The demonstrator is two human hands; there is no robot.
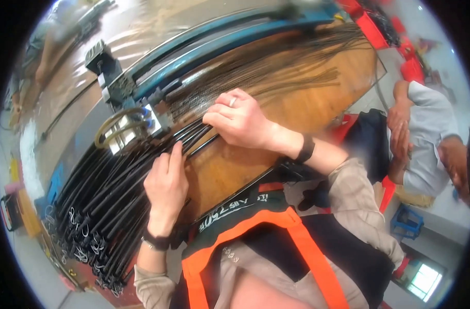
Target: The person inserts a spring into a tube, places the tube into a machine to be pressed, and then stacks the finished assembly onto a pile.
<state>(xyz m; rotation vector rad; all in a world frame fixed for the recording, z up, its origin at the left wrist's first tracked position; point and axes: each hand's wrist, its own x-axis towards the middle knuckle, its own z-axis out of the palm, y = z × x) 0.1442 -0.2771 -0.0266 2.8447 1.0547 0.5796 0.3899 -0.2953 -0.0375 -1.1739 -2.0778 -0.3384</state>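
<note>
My right hand (240,119) is closed over the wooden table, its fingers curled round the ends of a few thin black cables (196,135). My left hand (166,180) lies lower and to the left, its index and middle fingers stretched out against the same cables; its thumb is hidden. A thick bundle of black cables (101,206) spreads beneath and left of my left hand, pale wire strands showing at the far-left ends. Just beyond my hands stands a metal clamp block (134,129) with hoses, close to the cables.
A blue rail (209,49) crosses behind the clamp block. Long thin rods (297,77) lie along the wooden tabletop (317,108). Another person (425,139) sits at right with hands together. Red bins (369,31) stand at the back right, a blue stool (406,222) lower right.
</note>
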